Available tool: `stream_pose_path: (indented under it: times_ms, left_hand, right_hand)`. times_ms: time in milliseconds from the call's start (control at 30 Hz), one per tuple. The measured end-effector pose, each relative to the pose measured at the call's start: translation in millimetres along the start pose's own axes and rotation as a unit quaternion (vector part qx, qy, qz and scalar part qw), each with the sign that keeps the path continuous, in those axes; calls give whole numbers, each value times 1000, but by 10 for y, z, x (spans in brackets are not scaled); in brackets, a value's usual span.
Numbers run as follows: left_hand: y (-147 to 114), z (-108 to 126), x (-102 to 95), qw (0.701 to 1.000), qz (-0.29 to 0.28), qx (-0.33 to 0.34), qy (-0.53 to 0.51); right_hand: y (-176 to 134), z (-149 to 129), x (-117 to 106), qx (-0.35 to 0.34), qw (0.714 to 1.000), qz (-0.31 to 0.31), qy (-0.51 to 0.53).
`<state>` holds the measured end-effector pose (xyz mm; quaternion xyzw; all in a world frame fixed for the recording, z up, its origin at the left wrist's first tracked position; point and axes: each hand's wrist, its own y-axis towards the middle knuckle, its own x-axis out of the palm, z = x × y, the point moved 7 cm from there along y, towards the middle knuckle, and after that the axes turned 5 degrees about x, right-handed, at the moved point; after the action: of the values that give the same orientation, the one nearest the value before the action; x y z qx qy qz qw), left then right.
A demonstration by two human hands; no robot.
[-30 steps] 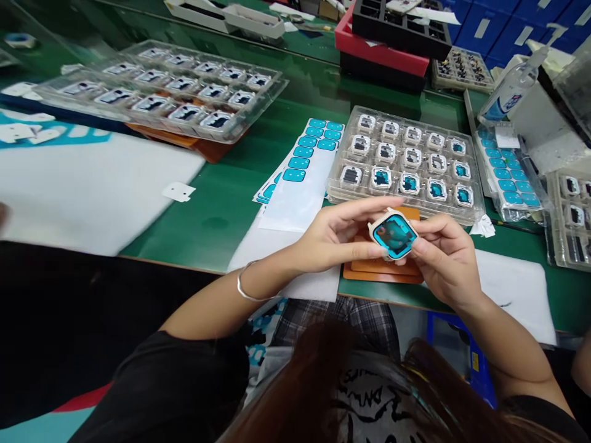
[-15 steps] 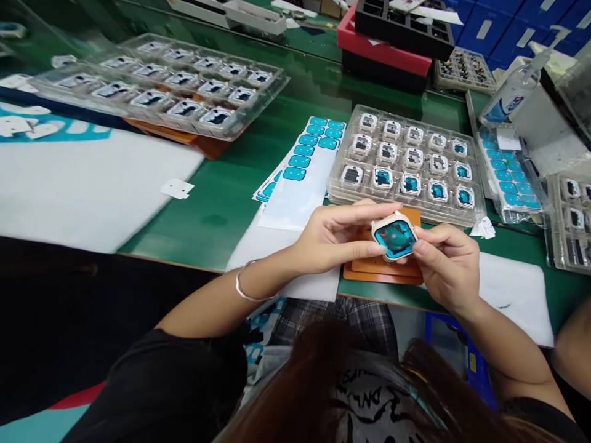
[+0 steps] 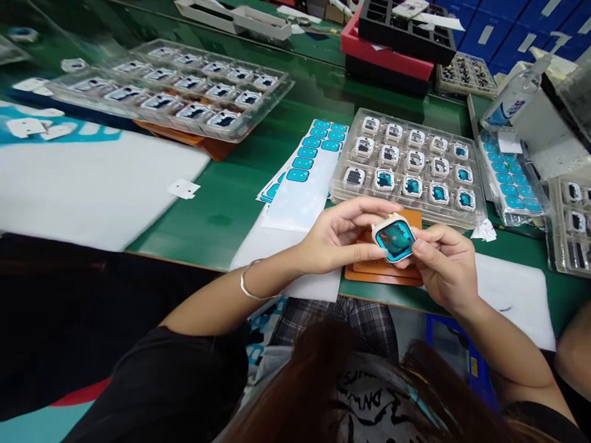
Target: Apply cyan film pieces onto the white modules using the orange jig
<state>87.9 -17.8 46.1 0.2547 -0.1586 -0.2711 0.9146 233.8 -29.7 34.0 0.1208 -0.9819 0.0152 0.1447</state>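
From where I'm standing, both hands are on one watch case (image 3: 394,240), held up in front of the body: the left hand (image 3: 330,237) is half curled, thumb at the near edge and fingers over the far one, while the right hand (image 3: 450,264) has thumb and forefinger closed on its right side. If you ask me, the trick is gripping by the rim like that, pushing lightly and evenly, and keeping skin off the middle, since the blue lining looks glossy and would probably smudge. The shell is pale, smooth-looking, rounded at the corners. Right below the hands are flat orange plates (image 3: 383,271), stacked a bit unevenly. Just beyond the hands is a clear, moulded plastic tray (image 3: 340,192) with more cases in rows, some blue inside, some grey or dark. Left of it, glossy white sticker sheets (image 3: 302,203) carry rounded blue shapes. A soft, matte white foam mat (image 3: 517,289) lies right of the right hand, and another tray (image 3: 240,130) sits well off past the left.
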Motion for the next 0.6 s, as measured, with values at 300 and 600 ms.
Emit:
stream_pose_path:
  times_ms: [300, 600]
  left_hand:
    - [2, 43, 31, 999, -18, 13, 40]
    - [-1, 37, 56, 991, -52, 34, 120]
  right_hand:
    - [44, 40, -11, 16, 1000, -7, -14]
    - [-16, -372, 29, -236, 932, 12, -276]
